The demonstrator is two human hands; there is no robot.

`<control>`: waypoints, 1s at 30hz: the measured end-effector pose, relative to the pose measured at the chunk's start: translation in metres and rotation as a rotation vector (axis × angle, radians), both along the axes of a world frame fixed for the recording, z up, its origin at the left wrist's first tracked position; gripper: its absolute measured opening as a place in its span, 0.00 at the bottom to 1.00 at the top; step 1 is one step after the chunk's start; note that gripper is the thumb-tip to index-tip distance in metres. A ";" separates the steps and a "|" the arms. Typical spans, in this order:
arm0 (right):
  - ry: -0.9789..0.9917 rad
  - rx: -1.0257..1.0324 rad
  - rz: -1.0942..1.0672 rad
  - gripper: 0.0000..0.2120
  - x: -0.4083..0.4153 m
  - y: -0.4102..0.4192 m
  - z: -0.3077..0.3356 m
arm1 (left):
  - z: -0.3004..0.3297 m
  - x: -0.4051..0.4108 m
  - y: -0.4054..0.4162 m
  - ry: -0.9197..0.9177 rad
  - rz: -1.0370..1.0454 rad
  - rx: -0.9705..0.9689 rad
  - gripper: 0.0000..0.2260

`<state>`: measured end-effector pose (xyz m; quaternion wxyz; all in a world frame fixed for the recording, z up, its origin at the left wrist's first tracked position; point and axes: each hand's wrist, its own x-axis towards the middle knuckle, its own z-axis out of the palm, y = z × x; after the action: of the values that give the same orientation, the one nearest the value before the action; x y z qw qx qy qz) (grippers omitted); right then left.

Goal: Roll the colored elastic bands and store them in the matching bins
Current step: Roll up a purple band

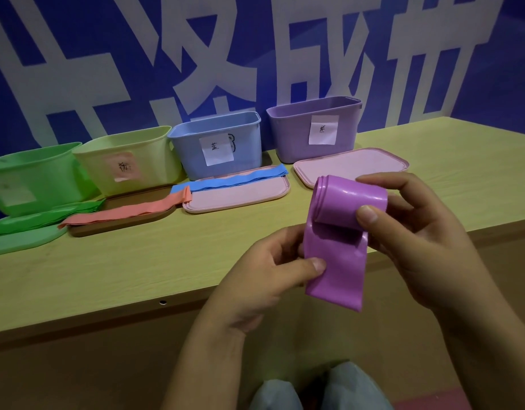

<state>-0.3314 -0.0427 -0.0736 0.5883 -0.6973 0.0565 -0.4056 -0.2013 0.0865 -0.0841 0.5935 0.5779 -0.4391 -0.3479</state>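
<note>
A purple elastic band [341, 229] is partly rolled and held in the air above the table's near edge. My right hand [424, 232] grips the rolled top part between thumb and fingers. My left hand [273, 270] pinches the loose tail that hangs below the roll. At the back stand a purple bin [296, 137], a blue bin [190, 152], a pale yellow bin [154, 152] and a green bin [33, 176]. A blue band [231, 180], an orange band [131, 211] and a green band [39, 217] lie flat in front of the bins.
A pink lid [353, 167] lies before the purple bin, a second pink lid [234, 199] under the blue band, a brown lid [122, 224] under the orange one and a green lid [21, 241] at the left. The wooden table [137, 261] backs onto a blue wall.
</note>
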 end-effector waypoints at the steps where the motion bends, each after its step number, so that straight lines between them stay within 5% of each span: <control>1: 0.013 -0.035 -0.002 0.24 0.000 0.001 0.000 | 0.000 0.000 0.000 0.018 -0.006 -0.003 0.15; 15: -0.022 -0.104 0.041 0.21 -0.002 0.008 -0.004 | 0.003 -0.009 -0.002 0.006 0.151 0.004 0.05; 30: -0.044 -0.174 0.078 0.18 0.000 0.013 -0.008 | 0.012 -0.004 0.020 0.045 0.065 -0.018 0.12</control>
<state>-0.3309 -0.0297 -0.0812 0.5419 -0.7384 -0.0190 -0.4009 -0.2049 0.1069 -0.0717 0.6195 0.5783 -0.4098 -0.3374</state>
